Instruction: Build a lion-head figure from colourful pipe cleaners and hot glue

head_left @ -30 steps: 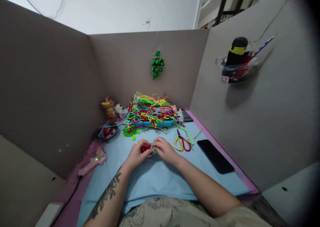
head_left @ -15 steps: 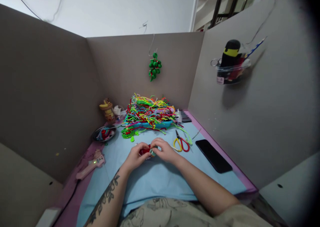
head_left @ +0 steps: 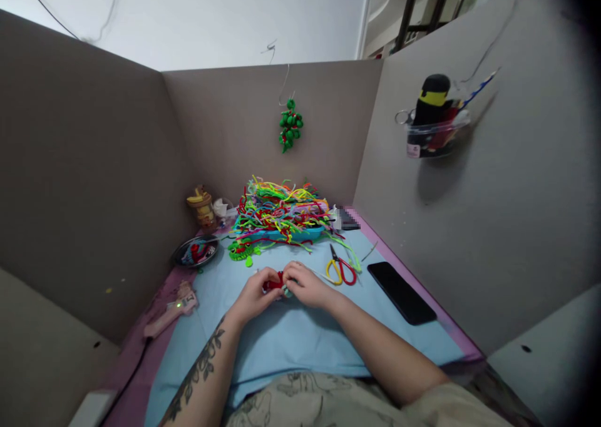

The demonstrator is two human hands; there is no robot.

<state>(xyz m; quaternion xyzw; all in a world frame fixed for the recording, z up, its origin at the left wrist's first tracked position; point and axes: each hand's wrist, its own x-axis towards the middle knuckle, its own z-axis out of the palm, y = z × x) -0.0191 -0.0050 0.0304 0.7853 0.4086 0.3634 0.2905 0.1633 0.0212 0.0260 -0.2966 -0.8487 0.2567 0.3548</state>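
Note:
Just in front of me, over the blue cloth (head_left: pixel 300 345), my left hand (head_left: pixel 256 294) is closed round a small red fuzzy piece (head_left: pixel 273 282), which looks like pipe-cleaner work. My right hand (head_left: pixel 306 285) pinches the pale green part (head_left: pixel 287 292) at the right side of this piece. The fingertips of both hands almost meet and cover much of it. To the right of my right hand lie scissors (head_left: pixel 342 270) with one yellow and one red handle.
Behind the hands, many coloured pipe cleaners (head_left: pixel 282 208) heap over a blue tray (head_left: pixel 307 233), beside a green pipe-cleaner figure (head_left: pixel 240 250). At left are a metal bowl (head_left: pixel 176 259) and a pink glue gun (head_left: pixel 169 314). A black phone (head_left: pixel 401 293) lies right. Grey partitions (head_left: pixel 225 114) enclose the table.
The fingers of my right hand have curled and shifted slightly on the pale green part. My left hand stays nearly still on the red piece.

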